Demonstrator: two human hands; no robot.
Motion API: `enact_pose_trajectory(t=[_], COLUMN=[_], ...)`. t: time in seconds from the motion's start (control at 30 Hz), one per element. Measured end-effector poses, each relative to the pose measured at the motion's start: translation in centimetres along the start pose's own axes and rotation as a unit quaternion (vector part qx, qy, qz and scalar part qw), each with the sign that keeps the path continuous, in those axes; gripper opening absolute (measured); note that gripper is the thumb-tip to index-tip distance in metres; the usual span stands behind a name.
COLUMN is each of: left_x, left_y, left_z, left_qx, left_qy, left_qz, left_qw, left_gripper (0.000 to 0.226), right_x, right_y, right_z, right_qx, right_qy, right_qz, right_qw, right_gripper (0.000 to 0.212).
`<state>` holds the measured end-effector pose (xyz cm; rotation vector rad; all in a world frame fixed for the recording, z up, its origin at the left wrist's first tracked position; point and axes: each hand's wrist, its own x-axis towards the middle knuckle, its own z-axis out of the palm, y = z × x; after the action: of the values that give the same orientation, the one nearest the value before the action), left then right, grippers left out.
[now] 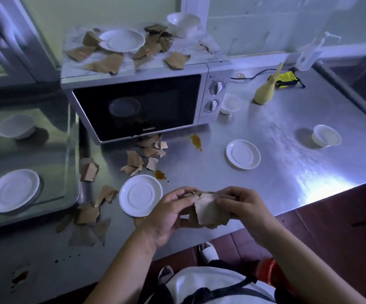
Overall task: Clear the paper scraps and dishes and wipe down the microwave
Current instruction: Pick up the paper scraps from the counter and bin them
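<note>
Brushed steel counter [276, 172], dull and scuffed, strong glare patch at its near right edge. White microwave [147, 102] stands at the back, dark glass door shut, two round dials on its right panel.

On the microwave top: torn brown paper scraps [107, 64] scattered around a white saucer [121, 40]; a white bowl [183, 23] at the rear right corner; reddish-brown smear beside it.

On the counter in front of the microwave: a second cluster of scraps [143, 156], ragged-edged, some curled. More torn pieces [87, 218] lie near the left, along the edge of a steel tray [72, 150]. The tray holds a white plate [13, 190] and a white bowl [16, 126].

Two orange-brown stains [196, 142] on the steel, one near the microwave's foot, one by the near saucer [140, 195]. Another saucer [243, 154] sits mid-counter; a small white cup [326, 136] well to the right; a second cup [230, 103] just beside the microwave. Pale yellow gourd-shaped object [265, 92] and a yellow-black item [287, 79] behind, with a black cable.

Left hand [166, 213] and right hand [245, 207] are raised over the near counter edge, fingers of each pinching one held scrap [206, 211] between them. Pale tiled wall behind; dark red floor below.
</note>
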<state>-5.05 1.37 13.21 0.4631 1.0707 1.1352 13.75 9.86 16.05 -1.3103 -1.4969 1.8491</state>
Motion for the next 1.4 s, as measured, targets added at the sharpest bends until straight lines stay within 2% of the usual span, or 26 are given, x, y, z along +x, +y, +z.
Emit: enact_pose_trajectory(t=[0.1, 0.2, 0.3, 0.43, 0.67, 0.83, 1.07, 1.2, 1.4], left_x=[-0.2, -0.1, 0.6, 1.2, 3.1, 5.5, 9.0, 10.5, 13.6], left_y=[-1.0, -2.4, -3.3, -3.7, -5.5, -10.0, -19.6, -24.7, -32.0], left_z=[0.7, 1.9, 3.2, 5.6, 11.7, 19.1, 28.8, 31.6, 32.0], left_qx=[0.041, 0.071, 0.119, 0.124, 0.154, 0.225, 0.319, 0.351, 0.373], left_qy=[-0.014, -0.004, 0.024, 0.040, 0.026, -0.032, -0.078, -0.080, -0.067], left_qz=[-0.009, -0.014, -0.009, 0.000, -0.017, -0.073, -0.189, -0.254, -0.323], left_qw=[0.999, 0.997, 0.993, 0.991, 0.988, 0.971, 0.925, 0.898, 0.867], left_gripper=[0.032, 0.029, 0.025, 0.026, 0.028, 0.041, 0.039, 0.041, 0.042], right_x=[-0.9, -2.2, -3.1, -4.0, -7.0, -10.8, -16.5, -18.4, -18.1], right_y=[1.6, 2.9, 3.8, 4.4, 5.9, 9.7, 18.7, 23.9, 31.5], right_z=[-0.7, -1.5, -2.1, -4.2, -10.4, -17.5, -25.5, -28.6, -32.1], right_qx=[-0.007, -0.003, 0.007, 0.045, 0.125, 0.157, 0.266, 0.319, 0.348], right_qy=[0.061, 0.089, 0.094, 0.084, 0.057, 0.122, 0.217, 0.215, 0.178], right_qz=[0.006, 0.006, -0.001, -0.008, 0.019, 0.072, 0.177, 0.235, 0.309], right_qw=[0.998, 0.996, 0.996, 0.995, 0.990, 0.977, 0.922, 0.892, 0.867], right_gripper=[0.013, 0.018, 0.020, 0.020, 0.024, 0.021, 0.019, 0.018, 0.021])
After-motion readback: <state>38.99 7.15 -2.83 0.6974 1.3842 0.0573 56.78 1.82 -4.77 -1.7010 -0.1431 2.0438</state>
